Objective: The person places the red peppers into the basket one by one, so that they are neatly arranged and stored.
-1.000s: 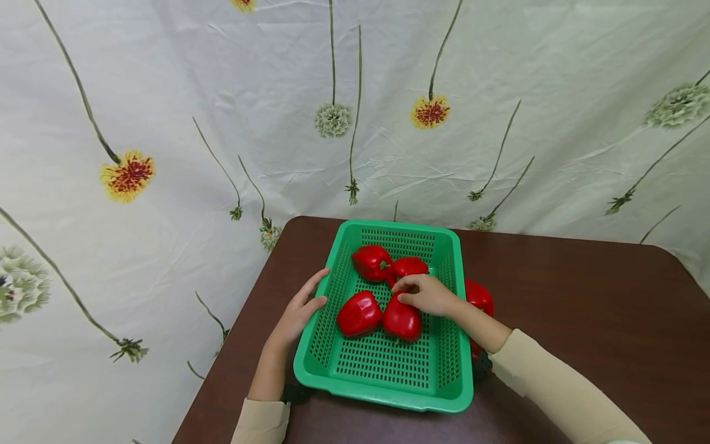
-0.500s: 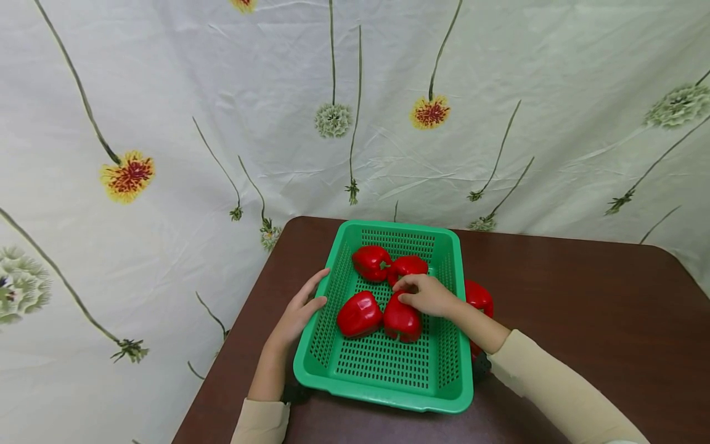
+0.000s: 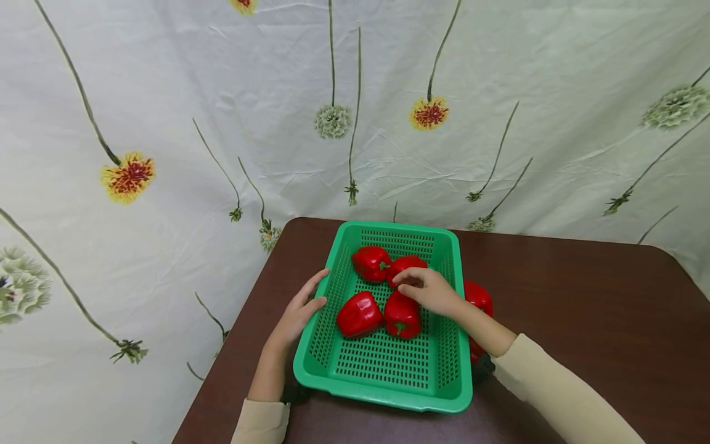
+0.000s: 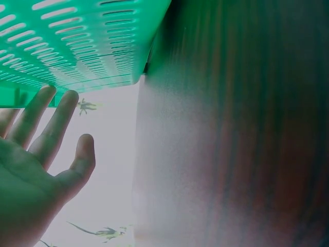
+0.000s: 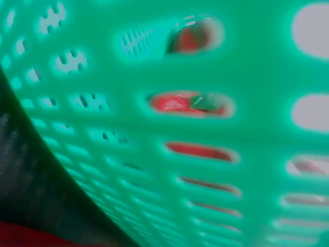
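Observation:
A green perforated plastic basket (image 3: 383, 402) holds several red bell peppers. My left hand (image 3: 293, 319) lies along its left side with fingers extended; in the left wrist view those fingertips (image 4: 68, 98) overlap the basket's edge. Inside the basket, my right hand (image 3: 434, 293) hovers at the top of the front right pepper (image 3: 403, 319), thumb and fingers bent loosely and apart. That pepper's stem faces the front. Beside it lies the front left pepper (image 3: 359, 314). Farther back are two more, one pepper (image 3: 370, 263) at left and another pepper (image 3: 407, 265) partly behind my fingers.
More red peppers (image 3: 479, 297) lie on the dark brown table (image 3: 577, 296) just right of the basket, partly hidden by it and my forearm. A flower-printed white cloth (image 3: 388, 160) hangs behind the table. Basket mesh fills the right wrist view.
The front right pepper has tipped so its stem shows more towards the front. My right hand has drawn slightly up and away from it. The left hand stays put.

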Demonstrator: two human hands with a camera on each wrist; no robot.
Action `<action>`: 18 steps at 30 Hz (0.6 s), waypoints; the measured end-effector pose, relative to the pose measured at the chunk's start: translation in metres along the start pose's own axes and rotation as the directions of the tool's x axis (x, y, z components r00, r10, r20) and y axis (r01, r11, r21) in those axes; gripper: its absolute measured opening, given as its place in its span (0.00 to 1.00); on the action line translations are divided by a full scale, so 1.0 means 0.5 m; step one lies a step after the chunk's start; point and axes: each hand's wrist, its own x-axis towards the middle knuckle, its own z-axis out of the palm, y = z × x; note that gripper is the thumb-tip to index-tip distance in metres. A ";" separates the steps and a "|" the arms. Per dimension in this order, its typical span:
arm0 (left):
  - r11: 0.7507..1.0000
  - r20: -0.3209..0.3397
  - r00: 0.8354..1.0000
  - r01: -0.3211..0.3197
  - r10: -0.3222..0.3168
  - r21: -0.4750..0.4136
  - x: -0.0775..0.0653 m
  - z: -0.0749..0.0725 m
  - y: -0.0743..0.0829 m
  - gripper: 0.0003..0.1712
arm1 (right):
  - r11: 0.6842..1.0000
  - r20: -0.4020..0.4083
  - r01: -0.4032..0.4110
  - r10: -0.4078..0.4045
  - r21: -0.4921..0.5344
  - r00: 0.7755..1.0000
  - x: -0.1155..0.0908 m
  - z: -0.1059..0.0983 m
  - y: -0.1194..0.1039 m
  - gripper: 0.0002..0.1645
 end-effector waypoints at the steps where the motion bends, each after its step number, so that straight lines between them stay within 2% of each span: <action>1: 1.000 0.001 1.000 0.000 0.000 -0.001 0.000 0.000 0.000 0.32 | 1.000 -0.002 -0.001 0.001 0.009 1.000 -0.003 -0.004 -0.001 0.15; 11: 1.000 0.003 1.000 -0.001 0.001 -0.003 0.000 0.001 -0.002 0.32 | 0.996 -0.033 -0.022 0.025 0.090 0.999 -0.039 -0.061 -0.015 0.19; 18: 1.000 -0.001 1.000 0.002 -0.002 0.003 0.001 0.002 -0.002 0.31 | 0.998 -0.104 -0.029 0.036 0.064 0.994 -0.076 -0.112 -0.018 0.20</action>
